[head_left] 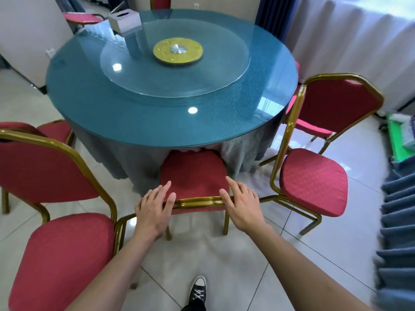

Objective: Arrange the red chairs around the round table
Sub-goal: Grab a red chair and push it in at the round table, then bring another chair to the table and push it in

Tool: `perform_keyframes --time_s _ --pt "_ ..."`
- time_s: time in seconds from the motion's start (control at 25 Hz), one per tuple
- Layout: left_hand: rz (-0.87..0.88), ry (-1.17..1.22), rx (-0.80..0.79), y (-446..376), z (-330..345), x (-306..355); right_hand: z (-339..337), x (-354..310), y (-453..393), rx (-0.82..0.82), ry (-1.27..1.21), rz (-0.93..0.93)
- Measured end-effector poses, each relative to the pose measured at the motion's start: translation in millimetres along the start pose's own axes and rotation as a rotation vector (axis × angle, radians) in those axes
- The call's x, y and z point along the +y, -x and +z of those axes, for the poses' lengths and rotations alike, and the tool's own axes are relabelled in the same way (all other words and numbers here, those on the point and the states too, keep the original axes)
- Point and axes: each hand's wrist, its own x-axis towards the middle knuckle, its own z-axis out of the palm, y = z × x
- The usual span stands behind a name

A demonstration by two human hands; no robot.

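Observation:
The round table has a teal glass top and a grey skirt. A red chair with a gold frame is pushed in at its near edge, the seat partly under the rim. My left hand and my right hand lie on the top rail of this chair's back, fingers stretched out and apart. A second red chair stands at the near left, its seat turned away from the table. A third red chair stands at the right, also facing away.
More red chairs stand at the far left and behind the table. A glass turntable and a tissue box sit on the top. My shoe is on the tiled floor. Blue pleated fabric hangs at the right.

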Motion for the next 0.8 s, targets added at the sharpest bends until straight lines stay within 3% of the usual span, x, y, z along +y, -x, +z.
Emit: perform_keyframes --time_s 0.32,0.8 --pt "0.272 0.022 -0.024 -25.7 -16.8 60.3 -56.1 21.4 12.7 0.222 -0.003 0.147" --pt "0.657 -0.025 -0.165 -75.8 25.3 248.7 -149.0 111.4 40.9 0.463 -0.068 0.376"
